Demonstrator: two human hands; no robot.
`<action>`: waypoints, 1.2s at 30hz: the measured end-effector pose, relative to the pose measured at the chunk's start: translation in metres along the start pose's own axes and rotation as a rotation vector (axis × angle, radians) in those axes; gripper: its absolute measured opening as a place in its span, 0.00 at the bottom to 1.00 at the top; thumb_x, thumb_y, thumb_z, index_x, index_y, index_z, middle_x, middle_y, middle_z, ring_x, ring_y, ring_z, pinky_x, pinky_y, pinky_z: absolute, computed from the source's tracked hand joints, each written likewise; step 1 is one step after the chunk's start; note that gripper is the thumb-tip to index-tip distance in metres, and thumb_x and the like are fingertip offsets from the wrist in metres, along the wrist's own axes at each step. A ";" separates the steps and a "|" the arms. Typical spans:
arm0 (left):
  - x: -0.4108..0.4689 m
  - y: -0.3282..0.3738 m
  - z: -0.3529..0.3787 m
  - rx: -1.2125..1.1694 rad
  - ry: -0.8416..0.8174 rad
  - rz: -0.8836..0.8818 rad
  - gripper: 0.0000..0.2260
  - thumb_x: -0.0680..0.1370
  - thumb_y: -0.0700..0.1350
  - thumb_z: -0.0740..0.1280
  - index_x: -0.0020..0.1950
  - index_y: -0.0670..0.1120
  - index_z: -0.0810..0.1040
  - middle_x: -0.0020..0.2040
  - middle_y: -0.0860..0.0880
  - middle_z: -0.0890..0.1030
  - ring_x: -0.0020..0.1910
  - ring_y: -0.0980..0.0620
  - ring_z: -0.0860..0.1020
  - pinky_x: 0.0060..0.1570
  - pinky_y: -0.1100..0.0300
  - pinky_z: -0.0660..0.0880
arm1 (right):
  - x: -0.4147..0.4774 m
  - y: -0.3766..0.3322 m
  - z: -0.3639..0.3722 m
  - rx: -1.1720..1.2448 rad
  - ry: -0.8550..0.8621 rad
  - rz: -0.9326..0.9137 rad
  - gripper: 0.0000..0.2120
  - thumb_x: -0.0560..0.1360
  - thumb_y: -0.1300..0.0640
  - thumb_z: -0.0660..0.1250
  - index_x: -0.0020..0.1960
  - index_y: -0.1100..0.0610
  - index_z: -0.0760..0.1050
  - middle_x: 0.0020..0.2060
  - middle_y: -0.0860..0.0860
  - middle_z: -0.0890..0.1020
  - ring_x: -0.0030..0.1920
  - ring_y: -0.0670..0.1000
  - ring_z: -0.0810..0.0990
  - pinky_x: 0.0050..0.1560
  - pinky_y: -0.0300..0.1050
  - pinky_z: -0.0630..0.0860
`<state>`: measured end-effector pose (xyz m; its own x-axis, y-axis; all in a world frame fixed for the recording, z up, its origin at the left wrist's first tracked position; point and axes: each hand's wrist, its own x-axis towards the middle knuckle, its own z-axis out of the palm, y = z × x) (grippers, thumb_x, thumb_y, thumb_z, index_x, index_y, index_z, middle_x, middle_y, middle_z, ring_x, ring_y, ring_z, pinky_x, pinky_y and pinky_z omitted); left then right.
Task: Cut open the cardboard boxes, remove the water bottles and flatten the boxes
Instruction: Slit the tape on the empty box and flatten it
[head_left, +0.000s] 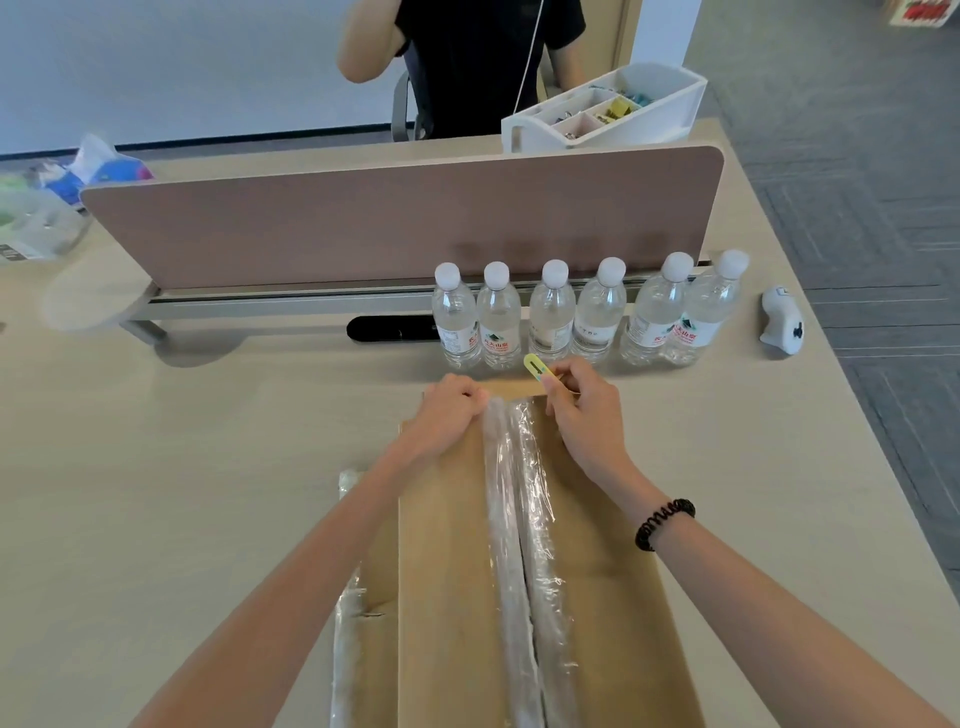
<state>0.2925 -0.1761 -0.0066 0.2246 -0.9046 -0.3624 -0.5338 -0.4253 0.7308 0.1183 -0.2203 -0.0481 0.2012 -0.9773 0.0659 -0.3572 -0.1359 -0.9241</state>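
Note:
A brown cardboard box (452, 571) lies on the desk in front of me, its top flaps meeting along a centre seam edged with crinkled clear tape (511, 519). My left hand (447, 415) grips the far end of the left flap with curled fingers. My right hand (587, 415) holds a small yellow cutter (537, 368) at the far end of the seam. Several clear water bottles (550, 312) with white caps stand in a row behind the box. A second flattened piece of cardboard (374, 623) shows under the box's left side.
A pinkish divider panel (405, 218) runs across the desk behind the bottles. A white tape dispenser (782, 319) sits at the right. A white organiser (608, 111) stands beyond the panel, where a person in a black shirt (478, 62) sits. Plastic bags (47, 202) lie far left.

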 end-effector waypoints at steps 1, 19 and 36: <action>-0.001 0.002 -0.005 -0.094 -0.011 -0.009 0.11 0.82 0.39 0.61 0.40 0.45 0.73 0.43 0.52 0.72 0.45 0.54 0.70 0.50 0.61 0.66 | 0.000 0.000 0.000 -0.002 0.008 -0.005 0.04 0.79 0.52 0.63 0.49 0.52 0.75 0.31 0.49 0.78 0.29 0.56 0.74 0.31 0.60 0.74; -0.062 -0.022 -0.089 -0.397 0.060 0.177 0.16 0.71 0.53 0.71 0.48 0.46 0.69 0.45 0.47 0.74 0.47 0.55 0.76 0.52 0.63 0.71 | -0.013 -0.015 -0.003 -0.012 -0.020 -0.022 0.05 0.76 0.58 0.63 0.47 0.51 0.77 0.33 0.49 0.80 0.32 0.54 0.77 0.34 0.54 0.76; -0.076 -0.137 -0.075 0.006 0.525 -0.239 0.14 0.83 0.44 0.61 0.65 0.39 0.78 0.63 0.39 0.79 0.63 0.41 0.76 0.64 0.51 0.69 | -0.009 -0.022 -0.017 0.043 -0.220 0.065 0.12 0.77 0.67 0.57 0.54 0.58 0.75 0.33 0.53 0.77 0.32 0.51 0.72 0.32 0.45 0.69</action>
<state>0.4100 -0.0514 -0.0359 0.7134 -0.6772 -0.1803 -0.4230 -0.6212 0.6597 0.1090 -0.2111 -0.0222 0.3750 -0.9241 -0.0736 -0.3378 -0.0623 -0.9391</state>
